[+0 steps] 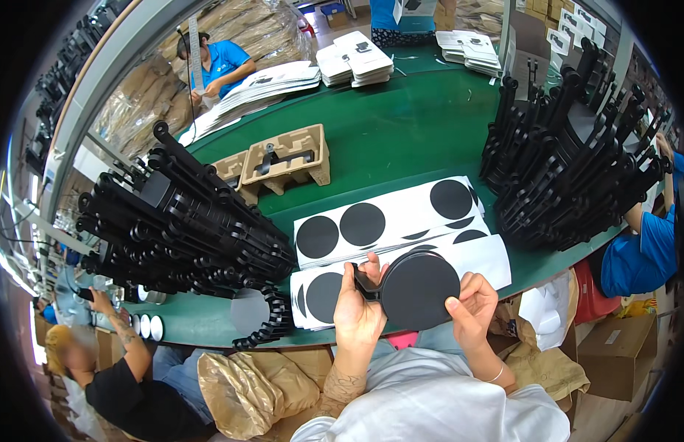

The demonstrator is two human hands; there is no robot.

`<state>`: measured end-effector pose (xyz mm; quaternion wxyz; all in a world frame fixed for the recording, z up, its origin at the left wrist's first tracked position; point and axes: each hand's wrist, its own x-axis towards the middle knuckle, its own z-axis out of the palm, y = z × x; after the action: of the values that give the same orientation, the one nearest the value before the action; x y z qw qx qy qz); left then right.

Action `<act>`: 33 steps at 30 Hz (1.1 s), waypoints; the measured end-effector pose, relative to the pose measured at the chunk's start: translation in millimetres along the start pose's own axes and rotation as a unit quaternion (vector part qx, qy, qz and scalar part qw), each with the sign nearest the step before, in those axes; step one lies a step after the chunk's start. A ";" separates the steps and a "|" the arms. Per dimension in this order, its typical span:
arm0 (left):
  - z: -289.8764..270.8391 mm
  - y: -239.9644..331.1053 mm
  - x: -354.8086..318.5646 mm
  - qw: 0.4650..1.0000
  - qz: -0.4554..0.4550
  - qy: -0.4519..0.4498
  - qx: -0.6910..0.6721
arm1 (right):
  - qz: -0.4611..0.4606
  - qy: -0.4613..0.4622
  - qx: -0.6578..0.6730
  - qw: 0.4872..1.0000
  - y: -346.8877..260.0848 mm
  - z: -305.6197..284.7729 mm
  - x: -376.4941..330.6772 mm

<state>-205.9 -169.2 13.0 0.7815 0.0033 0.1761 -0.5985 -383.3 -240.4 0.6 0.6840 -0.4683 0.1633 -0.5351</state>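
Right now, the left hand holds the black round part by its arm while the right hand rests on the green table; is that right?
Not quite: the head view shows the right hand off the green table, its fingers on the edge of the black round part. The left hand does hold it by its arm.

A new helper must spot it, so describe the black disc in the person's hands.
Start at the green table, where white sheets bear flat black circles. At the sheets' near edge is the black disc, with the left hand on its arm and the right hand at its rim. Unlike the circles, it is hand-held and has an arm.
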 end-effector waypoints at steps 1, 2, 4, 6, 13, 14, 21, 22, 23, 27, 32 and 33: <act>-0.3 -0.2 1.1 1.000 0.007 0.010 0.004 | -0.001 0.001 -0.004 1.000 -1.1 0.4 0.6; -3.6 1.1 2.0 1.000 0.007 0.009 0.004 | -0.002 0.003 -0.007 1.000 -2.2 0.9 0.5; -12.4 4.8 4.1 0.994 -0.055 -0.060 -0.078 | -0.004 0.003 -0.011 1.000 -2.9 1.2 0.1; -10.0 3.7 3.4 0.994 -0.056 -0.058 -0.071 | -0.006 0.005 -0.015 1.000 -3.8 1.5 0.3; 5.4 -3.5 -6.2 1.000 0.012 0.009 0.022 | -0.018 0.012 -0.055 0.998 -6.8 7.5 -0.9; 5.2 -2.8 -7.2 1.000 0.010 0.009 0.022 | -0.018 0.012 -0.058 0.998 -5.8 8.5 -0.9; 3.3 1.0 -11.1 0.999 0.007 -0.037 0.032 | -0.007 0.029 -0.084 0.996 -3.1 10.1 -1.0; 5.7 -0.3 -13.2 0.999 0.026 -0.029 0.038 | 0.050 0.040 -0.098 0.993 -5.1 11.7 0.3; 6.8 -1.2 -13.7 0.998 0.045 -0.021 0.042 | 0.107 0.052 -0.113 0.986 -6.7 12.7 2.5; 1.7 -7.7 -12.7 0.984 0.131 -0.019 0.120 | 0.139 0.014 -0.298 0.944 -11.7 13.1 16.2; -9.0 -8.4 -8.3 0.980 0.152 -0.013 0.129 | -0.045 0.012 -0.540 0.840 -11.8 16.0 23.5; -6.9 -7.9 -8.1 0.980 0.151 -0.013 0.129 | -0.045 0.013 -0.540 0.840 -13.6 13.5 26.0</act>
<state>-216.9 -162.4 10.4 0.8582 0.1227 0.0843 -0.4913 -371.7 -256.9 25.8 0.2952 -0.7635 0.4138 -0.3983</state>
